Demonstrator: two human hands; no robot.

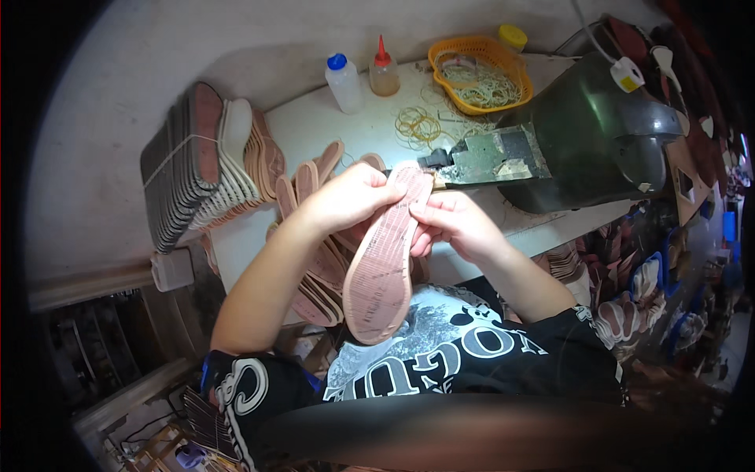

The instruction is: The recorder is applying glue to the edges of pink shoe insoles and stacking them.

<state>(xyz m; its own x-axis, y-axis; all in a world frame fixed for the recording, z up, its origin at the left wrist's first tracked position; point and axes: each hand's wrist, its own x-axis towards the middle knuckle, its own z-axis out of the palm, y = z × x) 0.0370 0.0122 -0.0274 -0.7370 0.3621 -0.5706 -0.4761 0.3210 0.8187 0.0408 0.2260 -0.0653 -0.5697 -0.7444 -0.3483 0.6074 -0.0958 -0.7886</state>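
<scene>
- Two plastic bottles, one blue-capped (pixel 344 81) and one red-tipped (pixel 383 69), stand at the back of our white bench (pixel 314 118), beside an orange basket (pixel 478 72) of rubber bands.
- Loose rubber bands (pixel 418 124) lie near the dark machine (pixel 586 138), whose metal nose (pixel 495 155) points at the sole's far tip.
- We note a bundled stack of insoles (pixel 206 161) at left and fanned pink soles (pixel 318 267) beneath the hands.
- Our left hand (pixel 350 197) wraps over the upper edge of a pink sole (pixel 383 259), fingers curled on it.
- Our right hand (pixel 456 224) pinches the opposite edge near the tip.
- We hold the sole tread-up above the bench edge, heel toward the body.
</scene>
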